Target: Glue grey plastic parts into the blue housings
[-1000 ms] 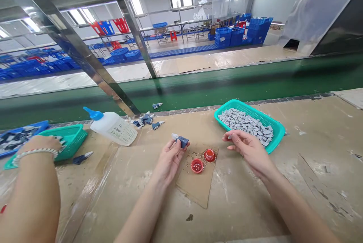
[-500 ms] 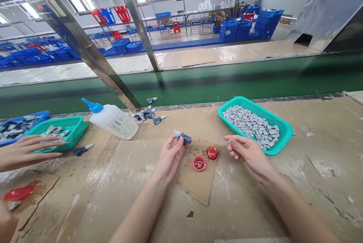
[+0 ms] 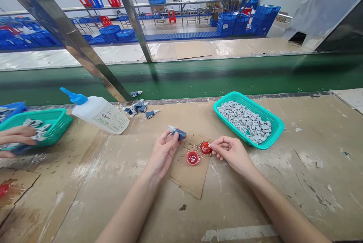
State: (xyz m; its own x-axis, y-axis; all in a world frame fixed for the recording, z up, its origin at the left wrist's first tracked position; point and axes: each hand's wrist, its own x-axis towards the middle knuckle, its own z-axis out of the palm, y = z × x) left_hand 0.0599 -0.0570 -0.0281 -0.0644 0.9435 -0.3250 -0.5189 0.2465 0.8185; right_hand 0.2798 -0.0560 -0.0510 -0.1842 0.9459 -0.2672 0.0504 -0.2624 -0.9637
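My left hand [image 3: 163,152] is closed on a small blue part with a pale tip [image 3: 176,132], held up just above the bench. My right hand [image 3: 228,152] pinches a tiny grey piece [image 3: 210,145] and holds it at the edge of the right one of two red caps [image 3: 205,147]. The other red cap [image 3: 193,157] sits just left of it. Both caps rest on a scrap of cardboard [image 3: 190,177] between my hands. A teal basket [image 3: 276,126] heaped with several grey pieces stands just beyond my right hand.
A white glue bottle with a blue nozzle [image 3: 96,112] lies on its side at the left. Several finished blue parts [image 3: 138,107] lie by the green conveyor belt [image 3: 198,76]. Another person's hand [image 3: 14,139] rests at a second teal basket [image 3: 55,122] far left.
My right hand has moved left from beside the basket to the right red cap with the grey piece. The other person's hand has drawn back toward the left edge.
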